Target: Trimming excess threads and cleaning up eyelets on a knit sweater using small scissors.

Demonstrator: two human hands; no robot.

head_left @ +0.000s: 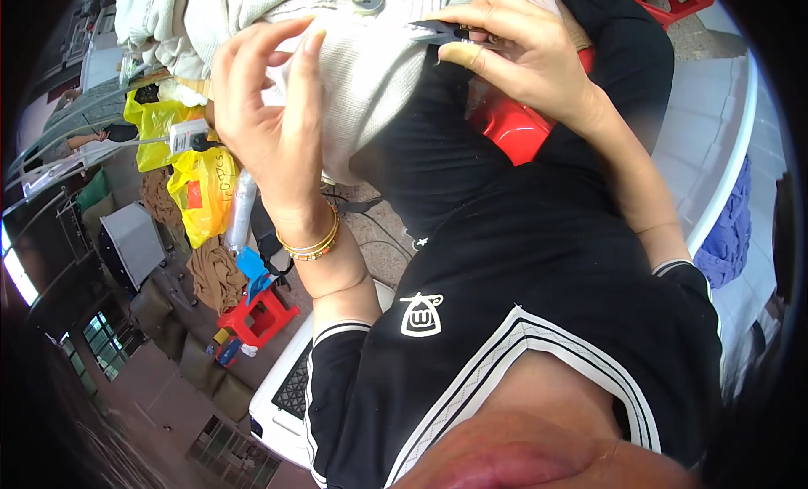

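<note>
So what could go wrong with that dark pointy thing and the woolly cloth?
The dark pointed tool in the right hand is right by the cream knit, so it might snag or nick it.

The gold bangles on the left wrist might catch a loop if they brush the knit.

One dark tool (439, 33), two yellow bags (202, 203), at least two red stools (263, 319)
</note>
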